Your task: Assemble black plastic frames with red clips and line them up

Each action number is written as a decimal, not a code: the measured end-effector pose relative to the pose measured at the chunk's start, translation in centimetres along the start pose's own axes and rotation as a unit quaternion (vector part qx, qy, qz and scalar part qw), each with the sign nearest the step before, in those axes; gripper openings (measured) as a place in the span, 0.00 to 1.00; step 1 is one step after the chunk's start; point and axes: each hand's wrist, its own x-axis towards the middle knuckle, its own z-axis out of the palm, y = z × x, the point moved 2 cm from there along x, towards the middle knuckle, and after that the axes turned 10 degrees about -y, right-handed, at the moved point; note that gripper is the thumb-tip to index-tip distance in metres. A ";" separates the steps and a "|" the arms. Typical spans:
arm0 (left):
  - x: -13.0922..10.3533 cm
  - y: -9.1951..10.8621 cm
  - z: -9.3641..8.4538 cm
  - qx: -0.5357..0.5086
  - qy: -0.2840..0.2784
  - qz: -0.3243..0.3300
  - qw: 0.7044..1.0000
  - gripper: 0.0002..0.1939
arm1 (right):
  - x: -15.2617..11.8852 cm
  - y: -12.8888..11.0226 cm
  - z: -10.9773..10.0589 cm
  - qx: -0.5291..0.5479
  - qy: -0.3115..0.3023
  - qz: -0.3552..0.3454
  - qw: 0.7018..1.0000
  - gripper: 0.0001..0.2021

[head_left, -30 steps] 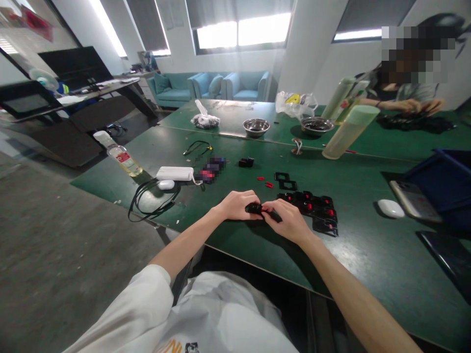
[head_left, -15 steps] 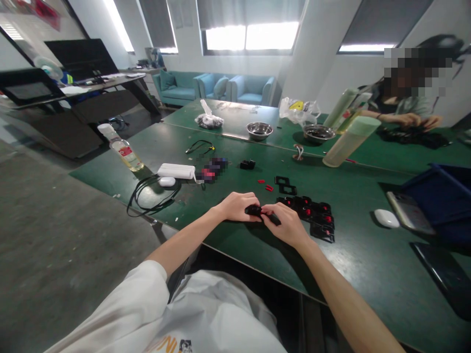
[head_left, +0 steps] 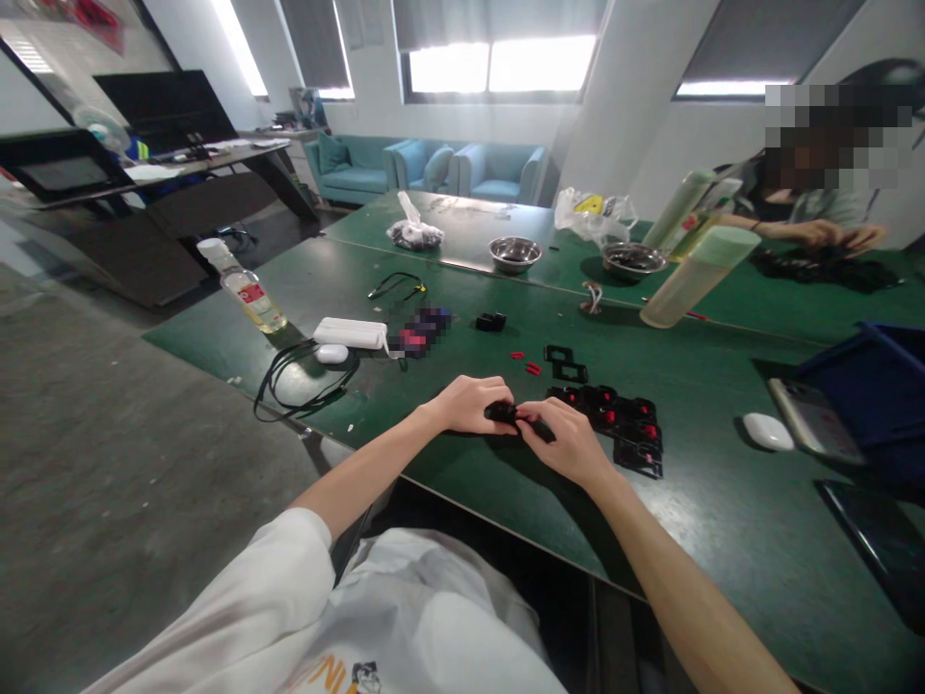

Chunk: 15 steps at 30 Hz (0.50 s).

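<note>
My left hand [head_left: 473, 403] is closed around a small black part [head_left: 500, 412] just above the near edge of the green table. From the other side, my right hand [head_left: 562, 436] pinches at the same part, and a dark stick-like piece [head_left: 541, 430] shows under its fingers. I cannot tell whether that piece is a tool or belongs to the part. Just beyond my right hand lie several black parts with red pieces [head_left: 611, 417] in a cluster. Two flat black frames [head_left: 568, 364] and two small red pieces [head_left: 533, 368] lie farther back.
At left stand a bottle [head_left: 250, 294], a white box [head_left: 351, 333] and a coiled black cable [head_left: 289, 386]. Metal bowls [head_left: 515, 253] and a tall container [head_left: 698, 280] are farther back. A blue bin [head_left: 874, 386] and phones are right. Another person's hands [head_left: 831, 234] work across the table.
The view has shifted slightly, so the things on the table appear a little farther right. Both hands keep their hold on the black part with almost no visible movement.
</note>
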 end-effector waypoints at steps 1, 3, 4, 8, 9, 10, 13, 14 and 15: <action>0.0 0.0 0.0 0.000 0.000 -0.001 1.000 0.21 | 0.0 0.0 0.0 0.000 0.000 0.000 1.000 0.06; 0.0 0.1 -0.1 0.000 -0.001 -0.002 1.000 0.20 | 0.0 0.0 -0.1 0.000 -0.001 0.000 1.000 0.07; 0.0 0.1 -0.1 0.001 -0.002 -0.002 1.000 0.20 | 0.0 0.0 -0.1 0.000 -0.002 0.001 1.000 0.07; 0.0 0.1 -0.1 0.001 -0.002 -0.002 1.000 0.20 | 0.0 0.0 -0.2 -0.005 -0.003 0.001 1.000 0.07; 0.0 0.1 -0.1 0.001 -0.002 -0.002 1.000 0.21 | 0.0 0.1 -0.2 -0.006 -0.004 0.000 1.000 0.07; 0.0 0.1 0.0 0.001 -0.002 -0.002 1.000 0.21 | -0.1 0.1 -0.2 -0.008 -0.005 -0.001 1.000 0.06; 0.0 0.1 0.0 0.000 -0.003 -0.002 1.000 0.21 | -0.1 0.2 -0.1 -0.012 -0.008 -0.003 1.000 0.06; 0.0 0.1 0.0 0.000 -0.004 -0.002 1.000 0.21 | -0.1 0.2 -0.1 -0.012 -0.008 -0.003 1.000 0.06; 0.0 0.1 0.0 0.000 -0.005 -0.002 1.000 0.21 | -0.1 0.2 -0.1 -0.012 -0.009 -0.003 1.000 0.06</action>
